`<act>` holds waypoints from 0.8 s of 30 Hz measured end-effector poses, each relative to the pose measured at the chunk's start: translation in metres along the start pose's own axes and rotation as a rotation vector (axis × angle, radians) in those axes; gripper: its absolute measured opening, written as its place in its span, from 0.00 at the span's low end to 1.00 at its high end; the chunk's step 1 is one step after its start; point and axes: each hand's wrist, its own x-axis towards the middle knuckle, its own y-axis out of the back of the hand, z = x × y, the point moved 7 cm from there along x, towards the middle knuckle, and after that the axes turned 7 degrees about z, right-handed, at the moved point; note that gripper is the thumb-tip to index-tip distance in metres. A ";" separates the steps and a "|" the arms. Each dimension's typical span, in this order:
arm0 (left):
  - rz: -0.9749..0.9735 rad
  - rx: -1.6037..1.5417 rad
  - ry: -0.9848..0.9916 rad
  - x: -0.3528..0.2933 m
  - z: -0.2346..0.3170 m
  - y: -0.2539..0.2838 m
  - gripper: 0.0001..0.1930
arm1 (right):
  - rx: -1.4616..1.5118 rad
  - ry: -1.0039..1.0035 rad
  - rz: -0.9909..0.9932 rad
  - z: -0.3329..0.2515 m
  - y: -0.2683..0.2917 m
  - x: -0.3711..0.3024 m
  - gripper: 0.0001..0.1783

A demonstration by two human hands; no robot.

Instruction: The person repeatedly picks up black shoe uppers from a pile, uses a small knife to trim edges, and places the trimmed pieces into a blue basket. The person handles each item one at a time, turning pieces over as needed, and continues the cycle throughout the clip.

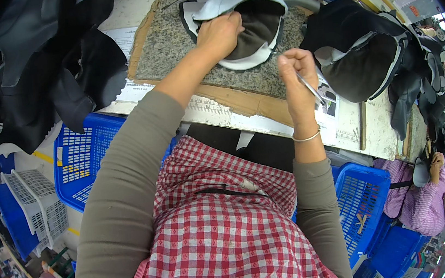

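On a speckled stone slab [164, 58] lies a curved sewn piece [259, 27], seemingly a shoe upper, with a white edge, a pale grey outer side and a dark brown lining. My left hand [220, 36] is closed on its left inner edge, the fingertips partly hidden by the piece. To the right, just off the piece, my right hand [298, 72] is raised. A slim metal tool [310, 88] is held in its curled fingers, pointing down toward my wrist; its exact kind is unclear.
Black cut pieces [83, 72] are heaped at the left. Another dark, white-edged upper [367, 56] sits at the right. Blue baskets [85, 160] stand below the table on both sides. A person in a checked pink top [428, 206] works at the far right.
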 end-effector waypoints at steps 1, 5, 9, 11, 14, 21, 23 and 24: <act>0.020 0.044 -0.004 0.004 0.001 -0.004 0.10 | 0.002 -0.054 -0.019 0.006 -0.005 0.000 0.12; 0.060 0.156 0.002 0.008 0.002 -0.010 0.13 | -0.231 -0.136 -0.055 0.031 -0.017 0.005 0.15; 0.054 0.177 -0.022 0.008 0.002 -0.009 0.14 | -0.384 -0.062 0.064 0.042 -0.015 0.018 0.15; 0.030 0.166 -0.010 0.010 -0.001 -0.009 0.14 | -0.463 -0.013 0.098 0.044 -0.014 0.021 0.16; -0.003 0.133 0.038 0.012 -0.006 -0.011 0.15 | -0.527 0.072 0.137 0.041 -0.016 0.021 0.16; 0.025 0.089 0.067 0.010 -0.010 -0.010 0.15 | -0.495 0.034 0.084 0.042 -0.021 0.020 0.18; 0.016 0.094 0.066 0.010 -0.009 -0.010 0.15 | -0.508 0.028 0.050 0.042 -0.022 0.019 0.18; 0.014 0.102 0.062 0.010 -0.008 -0.010 0.15 | -0.522 0.038 0.056 0.042 -0.021 0.019 0.18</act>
